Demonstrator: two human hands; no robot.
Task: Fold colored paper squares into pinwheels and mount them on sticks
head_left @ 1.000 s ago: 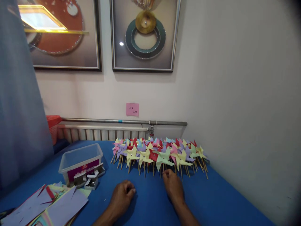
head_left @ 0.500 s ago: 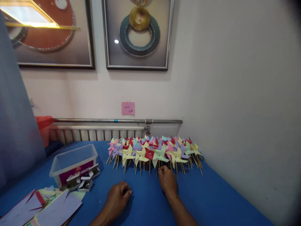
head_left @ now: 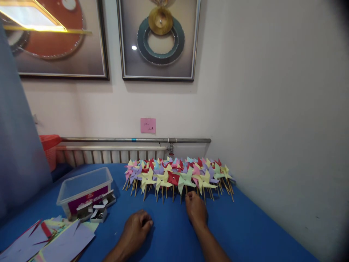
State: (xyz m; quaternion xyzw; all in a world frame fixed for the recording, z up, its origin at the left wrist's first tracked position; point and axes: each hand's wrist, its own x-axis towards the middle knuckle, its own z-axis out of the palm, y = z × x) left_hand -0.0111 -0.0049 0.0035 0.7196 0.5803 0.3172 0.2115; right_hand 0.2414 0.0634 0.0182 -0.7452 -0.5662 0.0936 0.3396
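Note:
Many paper pinwheels on thin wooden sticks lie massed in rows on the blue tabletop (head_left: 169, 225). At the front of the mass is a pale green pinwheel (head_left: 186, 181), and my right hand (head_left: 196, 210) pinches the lower end of its stick between thumb and fingers. A yellow pinwheel (head_left: 203, 181) is just to its right and a red pinwheel (head_left: 173, 178) to its left. My left hand (head_left: 136, 229) rests on the table nearer to me, its fingers loosely curled in, with nothing visible in them.
A clear plastic tub (head_left: 85, 185) stands at the left, with small open white boxes (head_left: 98, 214) before it. Coloured paper sheets (head_left: 65, 242) lie piled front left. Behind are a radiator (head_left: 109, 154), a metal pipe (head_left: 147, 140) and a red basket (head_left: 50, 149).
My right hand has shifted slightly right, and the pale green pinwheel's head and stick have turned or shifted a little with it. My left hand stays put.

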